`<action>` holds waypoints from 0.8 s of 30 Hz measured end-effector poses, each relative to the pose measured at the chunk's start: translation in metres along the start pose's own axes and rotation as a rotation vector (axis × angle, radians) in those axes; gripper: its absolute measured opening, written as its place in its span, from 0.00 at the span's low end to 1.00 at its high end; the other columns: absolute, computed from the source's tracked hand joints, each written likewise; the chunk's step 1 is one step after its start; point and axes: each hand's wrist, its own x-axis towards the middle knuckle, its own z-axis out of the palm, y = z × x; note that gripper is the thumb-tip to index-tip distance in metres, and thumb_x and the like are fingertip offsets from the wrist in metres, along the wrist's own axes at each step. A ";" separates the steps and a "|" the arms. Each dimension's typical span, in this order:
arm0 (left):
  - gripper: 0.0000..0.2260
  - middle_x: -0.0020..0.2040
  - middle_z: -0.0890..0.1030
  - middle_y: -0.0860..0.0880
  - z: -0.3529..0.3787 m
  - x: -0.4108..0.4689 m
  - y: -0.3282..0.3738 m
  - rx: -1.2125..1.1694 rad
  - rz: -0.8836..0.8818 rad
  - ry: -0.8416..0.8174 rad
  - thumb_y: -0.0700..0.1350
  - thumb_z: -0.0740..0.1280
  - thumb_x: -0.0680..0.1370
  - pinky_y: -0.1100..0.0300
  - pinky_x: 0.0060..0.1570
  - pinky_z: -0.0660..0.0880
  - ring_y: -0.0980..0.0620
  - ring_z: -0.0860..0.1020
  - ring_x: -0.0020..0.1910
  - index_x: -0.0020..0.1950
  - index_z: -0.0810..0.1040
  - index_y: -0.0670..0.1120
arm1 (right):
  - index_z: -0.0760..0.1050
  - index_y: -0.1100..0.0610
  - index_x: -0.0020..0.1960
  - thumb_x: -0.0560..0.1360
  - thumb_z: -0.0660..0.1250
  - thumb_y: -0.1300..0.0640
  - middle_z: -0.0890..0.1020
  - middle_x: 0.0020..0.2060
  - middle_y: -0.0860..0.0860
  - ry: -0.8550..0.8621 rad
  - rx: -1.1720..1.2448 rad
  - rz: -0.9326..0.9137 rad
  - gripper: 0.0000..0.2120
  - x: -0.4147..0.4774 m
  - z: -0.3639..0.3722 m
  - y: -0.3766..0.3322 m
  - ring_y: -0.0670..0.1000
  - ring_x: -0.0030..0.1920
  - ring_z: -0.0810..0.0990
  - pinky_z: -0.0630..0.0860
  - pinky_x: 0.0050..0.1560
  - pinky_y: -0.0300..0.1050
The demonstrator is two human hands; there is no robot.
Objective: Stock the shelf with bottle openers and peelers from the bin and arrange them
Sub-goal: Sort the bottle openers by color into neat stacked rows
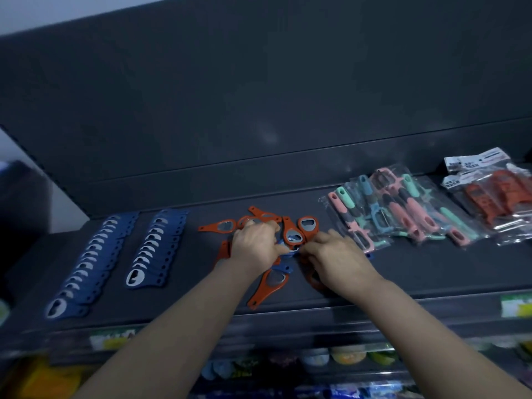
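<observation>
Nothing here can be read. The white paper header cards (476, 162) on the clear bags of orange tools (495, 194) carry dark print that is too blurred to make out. The green and yellow label strips (515, 305) on the front edge of the dark shelf (403, 272) are just as illegible.

Left grip (253, 246) beside right grip (336, 256), palms down

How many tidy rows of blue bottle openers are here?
2. The first row lies far left on the shelf; the second row is just right of it. Loose blue openers in the orange pile may be partly hidden.
</observation>
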 end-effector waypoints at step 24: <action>0.08 0.48 0.80 0.45 -0.011 -0.021 -0.036 -0.335 -0.227 0.250 0.46 0.63 0.79 0.57 0.42 0.71 0.45 0.78 0.49 0.57 0.71 0.46 | 0.55 0.50 0.76 0.77 0.54 0.59 0.61 0.75 0.48 -0.188 -0.180 0.099 0.28 0.041 0.007 -0.016 0.56 0.70 0.61 0.62 0.62 0.53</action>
